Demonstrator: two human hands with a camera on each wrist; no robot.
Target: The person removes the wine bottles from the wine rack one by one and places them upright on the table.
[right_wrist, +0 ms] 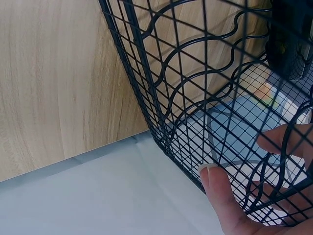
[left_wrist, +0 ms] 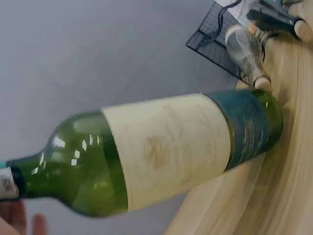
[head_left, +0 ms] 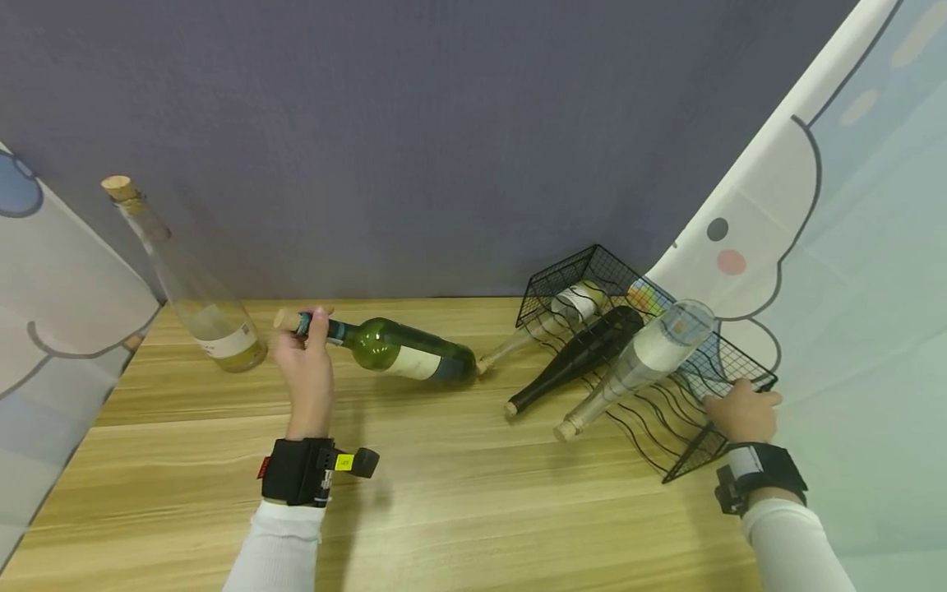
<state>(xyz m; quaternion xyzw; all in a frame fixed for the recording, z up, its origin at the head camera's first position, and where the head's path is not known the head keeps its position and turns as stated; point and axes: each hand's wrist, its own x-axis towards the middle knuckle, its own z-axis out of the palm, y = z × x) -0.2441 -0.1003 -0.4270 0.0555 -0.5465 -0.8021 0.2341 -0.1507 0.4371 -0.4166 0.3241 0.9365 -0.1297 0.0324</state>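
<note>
A green wine bottle (head_left: pixel 410 349) with a cream label is tilted to the right, its neck in my left hand (head_left: pixel 307 362). The left wrist view shows its label and base close up, with fingers at the neck. My right hand (head_left: pixel 743 411) grips the near right corner of a black wire rack (head_left: pixel 666 419); in the right wrist view the thumb (right_wrist: pixel 220 196) lies outside the mesh and other fingers inside. Lying in the rack are a clear bottle with a white label (head_left: pixel 579 301), a dark bottle (head_left: pixel 584 353) and another clear bottle (head_left: pixel 651 353), corks toward me.
At the far left a tall clear corked bottle (head_left: pixel 214 316) stands upright on the wooden table (head_left: pixel 459 493). A grey panel (head_left: pixel 407 148) rises along the table's back edge. Patterned cloth (head_left: pixel 851 271) hangs close beside the rack on the right.
</note>
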